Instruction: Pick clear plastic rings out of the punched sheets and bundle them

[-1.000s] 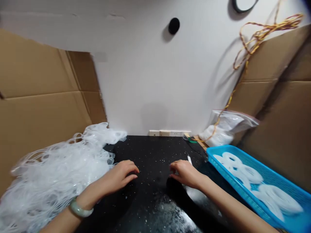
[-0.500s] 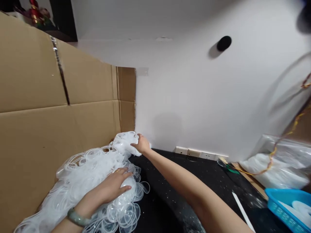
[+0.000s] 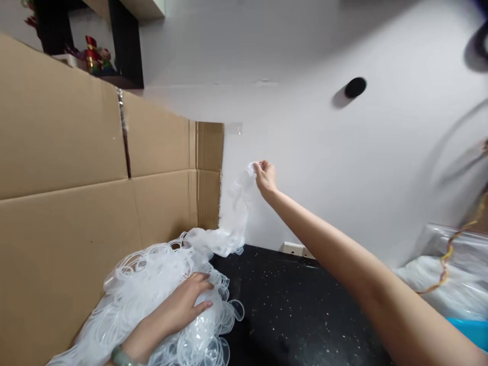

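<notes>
A large heap of clear plastic rings point(image 3: 152, 269) lies on the black tabletop against the cardboard. My left hand point(image 3: 186, 300) rests on the heap, fingers spread and slightly curved, gripping nothing. Up in front of the white wall, my right hand point(image 3: 266, 175) pinches the top of a crumpled translucent plastic bag point(image 3: 238, 216). The bag hangs from these fingers down to the far end of the heap. Its upper part is blurred, and I cannot tell what is inside it.
Tall cardboard point(image 3: 76, 152) walls off the left side, below a dark shelf point(image 3: 127, 51) with small figures. Wall sockets point(image 3: 293, 248) sit at the back edge of the black tabletop point(image 3: 297, 305). At right are a white-filled plastic bag point(image 3: 430, 279) and a blue basket point(image 3: 470, 330).
My right hand has risen from the heap's far end, drawing the translucent bag upward. My left hand stays on the rings. The view has shifted slightly left and up.
</notes>
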Motion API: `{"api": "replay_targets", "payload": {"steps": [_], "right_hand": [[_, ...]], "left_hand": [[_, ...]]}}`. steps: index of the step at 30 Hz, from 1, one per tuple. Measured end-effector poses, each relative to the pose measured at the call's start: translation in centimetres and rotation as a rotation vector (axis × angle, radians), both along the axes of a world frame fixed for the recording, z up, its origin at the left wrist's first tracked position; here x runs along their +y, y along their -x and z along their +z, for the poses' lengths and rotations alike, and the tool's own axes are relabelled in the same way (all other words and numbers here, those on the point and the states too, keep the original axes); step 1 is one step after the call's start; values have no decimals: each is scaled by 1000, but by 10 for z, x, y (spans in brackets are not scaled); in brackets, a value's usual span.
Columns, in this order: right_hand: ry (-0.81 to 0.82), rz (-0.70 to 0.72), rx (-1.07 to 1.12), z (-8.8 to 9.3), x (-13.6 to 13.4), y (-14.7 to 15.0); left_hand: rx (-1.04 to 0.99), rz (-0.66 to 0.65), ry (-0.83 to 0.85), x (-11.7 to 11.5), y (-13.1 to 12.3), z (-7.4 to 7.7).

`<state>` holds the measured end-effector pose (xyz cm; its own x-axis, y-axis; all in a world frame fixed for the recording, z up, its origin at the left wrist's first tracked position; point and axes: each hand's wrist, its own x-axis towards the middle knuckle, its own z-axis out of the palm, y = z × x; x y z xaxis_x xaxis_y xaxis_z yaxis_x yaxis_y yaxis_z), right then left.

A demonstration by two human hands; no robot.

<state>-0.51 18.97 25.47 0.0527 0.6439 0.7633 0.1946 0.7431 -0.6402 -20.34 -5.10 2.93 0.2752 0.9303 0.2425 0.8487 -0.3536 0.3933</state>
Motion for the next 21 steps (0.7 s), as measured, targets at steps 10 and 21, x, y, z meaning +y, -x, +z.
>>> {"api": "replay_targets", "payload": {"steps": [10,21], "right_hand": [[81,247,-146,16,-104,-123],[515,366,-147,-21,-171,-260]], "left_hand": [[-556,31,-292,11,-124,90],[-1111,-181,126,40,-227,140]]}}
